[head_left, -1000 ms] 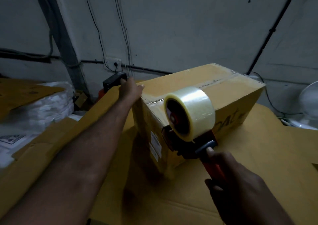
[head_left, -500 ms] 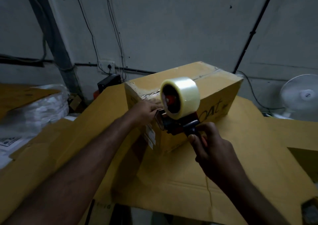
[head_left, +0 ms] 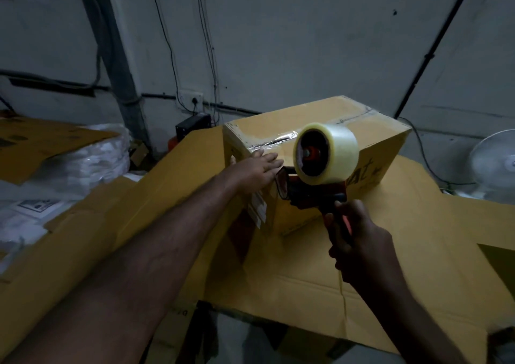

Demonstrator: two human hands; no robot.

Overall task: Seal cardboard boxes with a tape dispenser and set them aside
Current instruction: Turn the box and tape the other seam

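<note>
A closed brown cardboard box (head_left: 370,138) stands on flattened cardboard, with clear tape along its top seam and down its near end. My left hand (head_left: 255,168) lies flat with straight fingers against the near end of the box, pressing the tape there. My right hand (head_left: 359,241) grips the red handle of the tape dispenser (head_left: 312,191), held in front of the box's near corner. A big roll of clear tape (head_left: 331,154) sits on the dispenser and hides part of the box side.
Flattened cardboard sheets (head_left: 418,266) cover the work surface. White plastic-wrapped bundles (head_left: 92,154) lie at the left under another cardboard sheet. A white fan (head_left: 496,165) stands at the right. A black device (head_left: 192,125) and wall cables sit behind the box.
My left hand left the box's far top corner, came to the near end and now lies flat on the tape. The dispenser was raised to the near corner, then held there.
</note>
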